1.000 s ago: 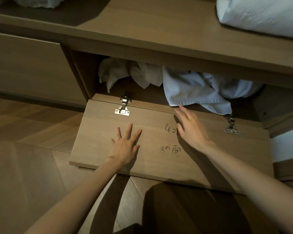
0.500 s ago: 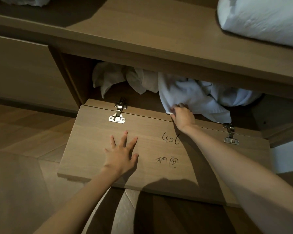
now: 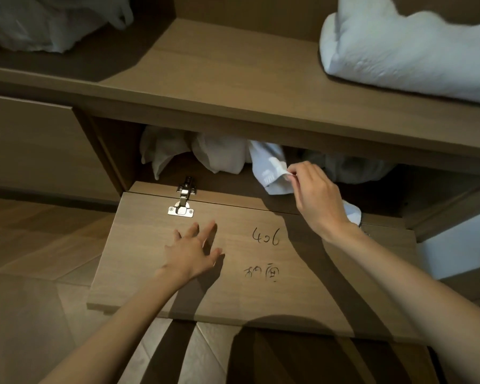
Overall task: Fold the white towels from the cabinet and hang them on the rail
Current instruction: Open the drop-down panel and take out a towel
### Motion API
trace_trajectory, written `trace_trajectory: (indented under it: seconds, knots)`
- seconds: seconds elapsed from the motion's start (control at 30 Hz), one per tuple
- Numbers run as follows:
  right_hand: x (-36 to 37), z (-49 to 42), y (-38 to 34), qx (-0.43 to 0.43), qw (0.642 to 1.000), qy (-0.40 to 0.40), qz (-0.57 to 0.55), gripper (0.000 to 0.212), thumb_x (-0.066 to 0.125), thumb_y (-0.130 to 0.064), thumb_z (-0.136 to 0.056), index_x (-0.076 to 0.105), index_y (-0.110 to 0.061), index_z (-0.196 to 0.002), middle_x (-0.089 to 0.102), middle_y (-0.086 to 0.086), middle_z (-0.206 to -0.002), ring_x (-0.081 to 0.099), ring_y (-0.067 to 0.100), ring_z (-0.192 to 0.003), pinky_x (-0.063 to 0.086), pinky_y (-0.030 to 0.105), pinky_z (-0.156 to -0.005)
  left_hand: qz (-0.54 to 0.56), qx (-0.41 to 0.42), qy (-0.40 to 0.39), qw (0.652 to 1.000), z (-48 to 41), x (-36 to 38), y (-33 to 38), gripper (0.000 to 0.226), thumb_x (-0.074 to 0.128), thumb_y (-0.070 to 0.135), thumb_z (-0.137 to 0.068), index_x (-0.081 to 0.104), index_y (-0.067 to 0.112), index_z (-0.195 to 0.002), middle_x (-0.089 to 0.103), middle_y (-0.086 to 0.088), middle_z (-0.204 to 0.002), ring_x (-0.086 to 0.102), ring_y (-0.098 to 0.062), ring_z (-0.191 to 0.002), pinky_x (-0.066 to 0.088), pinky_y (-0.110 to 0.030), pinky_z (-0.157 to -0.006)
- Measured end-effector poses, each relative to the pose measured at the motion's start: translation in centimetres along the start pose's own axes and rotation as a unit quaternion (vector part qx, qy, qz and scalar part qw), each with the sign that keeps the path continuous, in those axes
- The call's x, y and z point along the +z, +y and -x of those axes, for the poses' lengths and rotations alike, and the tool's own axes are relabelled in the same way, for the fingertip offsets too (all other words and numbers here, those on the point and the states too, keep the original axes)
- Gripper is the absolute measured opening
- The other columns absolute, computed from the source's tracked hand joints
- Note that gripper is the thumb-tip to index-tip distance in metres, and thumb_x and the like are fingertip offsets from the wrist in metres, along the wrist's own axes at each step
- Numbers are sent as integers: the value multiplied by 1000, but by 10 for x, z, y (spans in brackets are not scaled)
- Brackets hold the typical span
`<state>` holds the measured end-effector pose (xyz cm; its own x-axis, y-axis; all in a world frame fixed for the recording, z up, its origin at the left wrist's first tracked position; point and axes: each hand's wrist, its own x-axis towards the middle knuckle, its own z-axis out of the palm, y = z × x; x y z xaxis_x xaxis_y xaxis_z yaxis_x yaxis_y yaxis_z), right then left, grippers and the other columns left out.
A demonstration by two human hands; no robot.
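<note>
Pinching the white towel [image 3: 268, 174] higher than before, fingers [image 3: 302, 169] of right hand [image 3: 317, 199].

A wooden shelf [image 3: 219, 79] spans the upper frame. On it lie a white bedding bundle [image 3: 413, 51] at upper right and a plastic bag [image 3: 39, 23] at upper left. Mid-frame, the cabinet compartment [image 3: 233, 187] below holds crumpled white towels [image 3: 219, 156], and its flap door [image 3: 139, 273] lies folded down.

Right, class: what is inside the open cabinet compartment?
Crumpled white towels lie there; the right hand pinches one. The shelf above hides the back, so their number is unclear.
</note>
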<state>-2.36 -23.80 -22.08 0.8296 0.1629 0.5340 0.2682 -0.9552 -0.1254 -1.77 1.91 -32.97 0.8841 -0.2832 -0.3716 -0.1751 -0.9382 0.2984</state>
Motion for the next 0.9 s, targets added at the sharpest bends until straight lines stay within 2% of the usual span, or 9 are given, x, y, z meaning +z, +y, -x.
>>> trace_trajectory:
  seconds: [0.17,0.3,0.4,0.5,0.63,0.67,0.77,0.83,0.9]
  knots:
    - [-51,-12,-13,-69,997,43,-2,28,43,-24,-97,60,-3,-103,64,12,-97,62,22,-84,42,21,-57,94,71,156,981,8,-57,66,98,53,69,-81,-18,49,-144,-10,0,-161,0,-36,-147,33,-53,-108]
    - [-76,-16,-20,-86,994,68,-28,24,48,-21,-97,62,-3,-102,65,10,-94,64,21,-81,52,23,-57,205,116,180,955,5,-91,112,117,62,74,-70,-16,36,-149,4,-6,-162,20,-31,-145,43,-48,-102]
    - [-87,-16,-24,-94,992,75,-39,26,50,-25,-96,63,-4,-103,66,10,-96,65,20,-84,56,24,-61,281,122,184,934,14,-92,135,122,71,65,-69,-14,33,-149,21,-3,-158,36,-24,-138,43,-40,-98]
    - [-95,-11,-25,-125,987,89,-53,26,45,-29,-100,57,-7,-107,66,10,-96,64,18,-85,53,17,-68,393,70,242,884,25,-95,144,105,73,60,-71,3,36,-145,24,-1,-152,45,-23,-128,45,-34,-90]
    - [-99,2,-27,-126,983,97,-87,31,34,-38,-104,48,-11,-109,63,9,-99,55,13,-86,42,6,-70,301,90,353,882,30,-112,128,85,73,27,-80,14,39,-141,36,2,-133,51,-13,-94,47,-27,-61]
    - [-98,5,-29,-109,984,99,-102,31,33,-39,-104,47,-11,-109,59,5,-102,54,13,-86,41,4,-69,259,113,364,887,30,-116,123,79,69,17,-81,22,38,-141,42,2,-128,52,-14,-94,48,-28,-60]
    - [-90,12,-31,-47,985,97,-135,26,36,-37,-103,44,-14,-110,46,-4,-108,52,11,-88,37,0,-70,200,147,369,896,35,-127,110,55,54,2,-81,51,24,-131,60,-1,-118,58,-25,-101,52,-40,-74]
    - [-84,14,-32,-9,987,92,-135,17,47,-29,-99,43,-17,-110,44,-6,-108,52,9,-86,39,2,-67,216,147,378,888,39,-137,101,51,52,1,-80,56,20,-127,64,-1,-117,59,-24,-102,50,-38,-79]
    - [-78,17,-37,25,990,59,-124,32,60,-24,-90,40,-20,-115,42,-6,-113,51,6,-87,41,8,-63,239,155,393,874,43,-144,93,46,54,1,-82,59,19,-124,66,1,-112,60,-20,-99,49,-33,-77]
